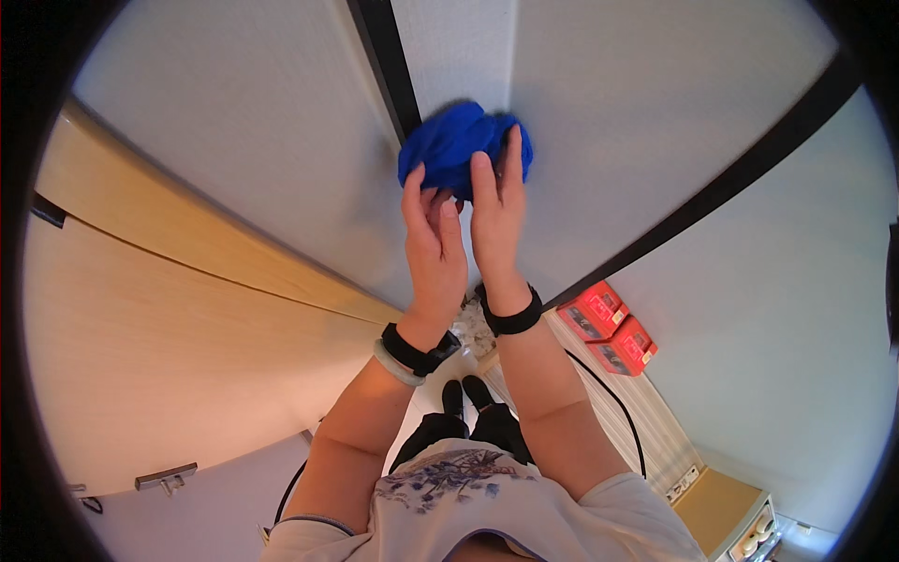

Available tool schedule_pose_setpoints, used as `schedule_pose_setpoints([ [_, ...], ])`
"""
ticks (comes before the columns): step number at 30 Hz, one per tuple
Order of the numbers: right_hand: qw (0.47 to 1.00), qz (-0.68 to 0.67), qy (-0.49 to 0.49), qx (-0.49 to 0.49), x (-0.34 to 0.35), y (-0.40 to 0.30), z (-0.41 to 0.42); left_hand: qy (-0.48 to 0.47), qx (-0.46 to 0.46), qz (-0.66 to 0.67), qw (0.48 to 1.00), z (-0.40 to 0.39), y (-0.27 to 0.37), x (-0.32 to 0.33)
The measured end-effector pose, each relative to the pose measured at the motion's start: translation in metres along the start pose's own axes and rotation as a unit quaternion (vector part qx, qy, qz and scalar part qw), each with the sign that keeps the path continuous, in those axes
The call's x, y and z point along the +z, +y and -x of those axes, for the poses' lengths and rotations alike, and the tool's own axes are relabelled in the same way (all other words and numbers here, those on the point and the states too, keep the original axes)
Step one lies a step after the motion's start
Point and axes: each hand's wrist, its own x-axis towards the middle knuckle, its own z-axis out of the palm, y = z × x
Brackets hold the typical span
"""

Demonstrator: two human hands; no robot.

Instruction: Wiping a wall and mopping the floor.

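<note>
A bunched blue cloth (453, 144) is held up in front of me, close to a pale wall corner and overlapping the lower end of a black trim strip (386, 63). My left hand (432, 235) grips its lower left side, the thumb raised and some fingers hidden beneath the folds. On the other side, my right hand (497, 204) has its thumb and index finger laid over the cloth's right part. The rest of those fingers are out of sight behind it. Each wrist wears a black strap, and a pale bangle sits below the left one.
At left stands a light wooden door (211, 337) with a metal handle (166, 475). Two red boxes (593, 309) lie on a ribbed pale surface (660, 414) at right, with a black cable (618, 400) beside them. A small cabinet (727, 502) and power strip (681, 485) are lower right.
</note>
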Motion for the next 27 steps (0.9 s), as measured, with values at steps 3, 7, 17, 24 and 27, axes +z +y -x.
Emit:
schedule_pose_setpoints([
  [3, 0.992, 0.082, -0.038, -0.087, 0.006, 0.023, -0.005, -0.015, -0.005, -0.055, 0.998, -0.005, 0.001, -0.002],
  [7, 0.982, 0.129, 0.003, -0.139, 0.005, 0.068, 0.002, -0.046, -0.027, -0.142, 0.988, 0.007, -0.029, -0.001],
  [17, 0.998, -0.042, 0.031, 0.042, -0.017, 0.171, 0.042, -0.125, -0.13, -0.193, 0.964, 0.049, -0.127, -0.001],
  [24, 0.976, -0.128, 0.066, 0.165, -0.014, 0.205, 0.059, -0.161, -0.184, -0.221, 0.944, 0.059, -0.157, -0.014],
  [27, 0.815, -0.484, 0.08, 0.308, -0.06, 0.269, 0.049, -0.209, -0.198, -0.233, 0.929, 0.064, -0.164, 0.013],
])
